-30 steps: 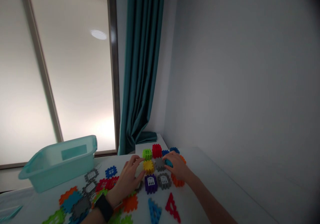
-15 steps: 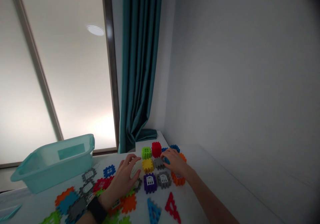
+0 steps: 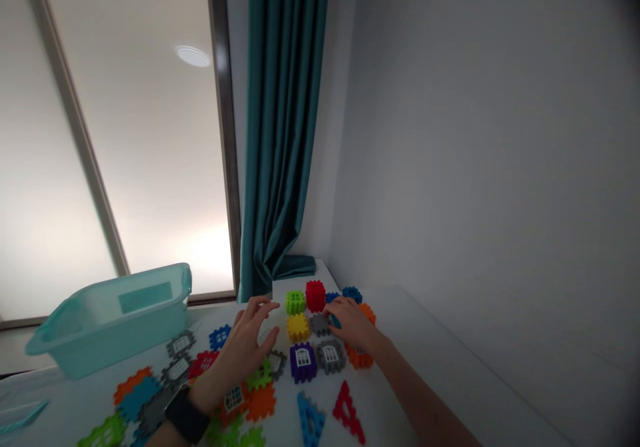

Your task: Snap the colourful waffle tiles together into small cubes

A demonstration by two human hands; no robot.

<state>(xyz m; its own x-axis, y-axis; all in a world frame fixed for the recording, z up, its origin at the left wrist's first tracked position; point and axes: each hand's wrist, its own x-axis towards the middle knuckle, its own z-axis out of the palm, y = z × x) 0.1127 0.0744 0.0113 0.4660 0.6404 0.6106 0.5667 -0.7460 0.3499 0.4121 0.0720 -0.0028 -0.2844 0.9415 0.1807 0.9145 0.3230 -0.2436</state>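
Note:
My right hand (image 3: 353, 323) reaches over the right side of a group of block cubes, its fingers curled on a blue cube (image 3: 335, 321) that is mostly covered. Left of those fingers sits a grey cube (image 3: 320, 325), then a yellow cube (image 3: 298, 328). My left hand (image 3: 249, 340) hovers left of the yellow cube, thumb and fingers apart, holding nothing. Nearer to me stand a purple cube (image 3: 303, 362), a grey window cube (image 3: 331, 356) and an orange cube (image 3: 360, 357). Behind are a green cube (image 3: 295, 302) and a red cube (image 3: 315, 296).
Flat interlocking panels, such as an orange one (image 3: 261, 402) and a red one (image 3: 203, 364), lie spread at left. A blue triangle (image 3: 311, 420) and a red triangle (image 3: 349, 412) lie in front. A teal basin (image 3: 120, 344) stands back left; a wall (image 3: 475, 167) rises right.
The view has shifted slightly. My left hand has drawn a little to the left, away from the yellow cube. My right hand stays at the blue cube.

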